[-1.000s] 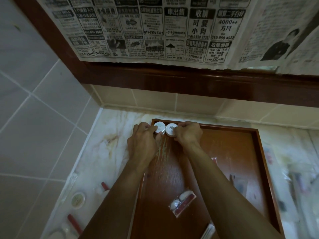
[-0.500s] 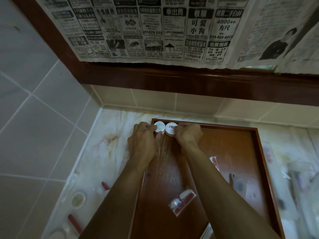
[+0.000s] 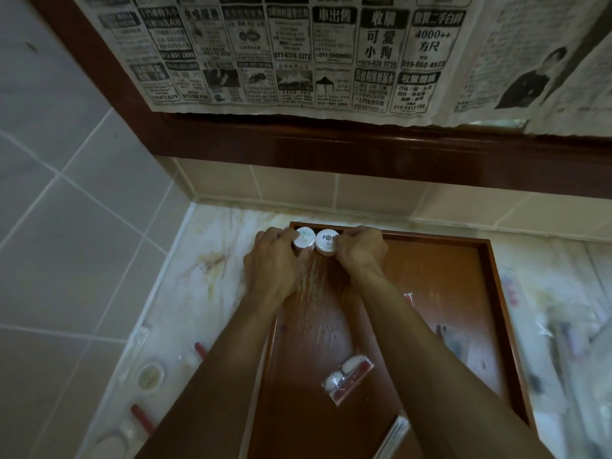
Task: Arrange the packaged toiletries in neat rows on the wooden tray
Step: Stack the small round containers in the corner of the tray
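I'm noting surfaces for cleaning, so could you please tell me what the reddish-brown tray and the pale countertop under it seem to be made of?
The reddish-brown rectangular tray looks like wood with a glossy varnish: streaky grain shows, and light reflects off its floor. The pale countertop looks like polished marble or a marble-look stone: cream with brownish veins and a soft sheen; which one can't be told.

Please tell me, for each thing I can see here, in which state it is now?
left hand: holds the left round pack.
right hand: holds the right round pack.
Round packs: lying flat, side by side, at the far left corner of the wooden tray.
clear packet: sealed, lying askew near the tray's middle.
round tin: lying on the counter, outside the tray.
newspaper: hanging above the counter.
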